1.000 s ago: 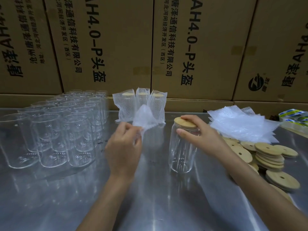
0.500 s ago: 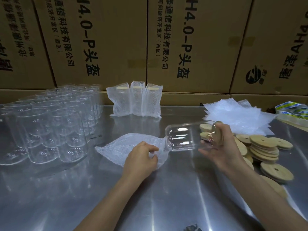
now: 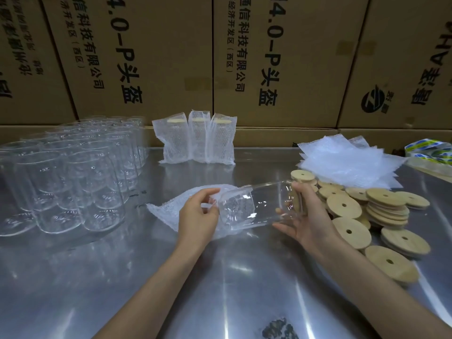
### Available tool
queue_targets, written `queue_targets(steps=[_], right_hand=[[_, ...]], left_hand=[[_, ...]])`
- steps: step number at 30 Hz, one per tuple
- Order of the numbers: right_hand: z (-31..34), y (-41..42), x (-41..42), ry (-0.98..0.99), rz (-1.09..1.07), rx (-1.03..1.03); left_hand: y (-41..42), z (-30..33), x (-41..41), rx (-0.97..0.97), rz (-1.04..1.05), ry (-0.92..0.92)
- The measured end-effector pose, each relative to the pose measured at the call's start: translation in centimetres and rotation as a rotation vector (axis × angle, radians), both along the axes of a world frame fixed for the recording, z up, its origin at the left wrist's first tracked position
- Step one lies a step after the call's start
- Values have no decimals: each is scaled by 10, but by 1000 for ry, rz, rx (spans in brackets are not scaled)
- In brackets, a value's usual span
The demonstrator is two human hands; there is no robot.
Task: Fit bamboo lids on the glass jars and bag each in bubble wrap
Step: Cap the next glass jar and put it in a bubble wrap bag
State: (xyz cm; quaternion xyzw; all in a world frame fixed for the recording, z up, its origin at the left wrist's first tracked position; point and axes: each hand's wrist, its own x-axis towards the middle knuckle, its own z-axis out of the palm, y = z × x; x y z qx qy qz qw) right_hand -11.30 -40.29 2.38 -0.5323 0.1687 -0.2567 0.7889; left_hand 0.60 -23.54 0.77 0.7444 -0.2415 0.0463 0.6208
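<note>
A clear glass jar (image 3: 256, 206) with a bamboo lid on its mouth lies sideways above the steel table, base pointing left. My right hand (image 3: 305, 214) grips it at the lidded end. My left hand (image 3: 198, 216) pinches the open mouth of a bubble-wrap bag (image 3: 168, 206) that lies flat on the table, and the jar's base sits at that opening. Several bare jars (image 3: 73, 177) stand grouped at the left. Three bagged jars (image 3: 198, 140) stand at the back. Loose bamboo lids (image 3: 367, 214) are piled at the right.
A heap of flat bubble-wrap bags (image 3: 347, 162) lies at the back right, with tape rolls (image 3: 430, 152) beyond it. Cardboard cartons (image 3: 156, 57) wall off the back of the steel table (image 3: 220, 277). A dark smudge (image 3: 278, 329) marks the near edge.
The jar stood upright under my right hand; it now lies tipped on its side and has moved left to the bag's mouth. My left hand lowered the bag onto the table and holds it open.
</note>
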Motion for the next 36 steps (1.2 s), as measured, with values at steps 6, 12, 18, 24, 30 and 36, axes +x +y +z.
queue_targets(steps=[6,12,18,24,30,36], right_hand=[[-1,9,3,-46,-78,56],[-7,20,4,-48,-86,116],[-9,24,5,-33,14,87],[-10,20,8,-12,12,119],[-5,10,5,35,-93,206],[-8,5,4,22,-105,182]], left_hand=[[1,11,-15,-140,22,-99],[-7,15,-42,-151,-108,-197],[-8,21,-60,-132,-262,-317],[-4,30,-67,-29,-444,-455],[23,41,-16,112,241,-544],[40,16,31,131,-10,330]])
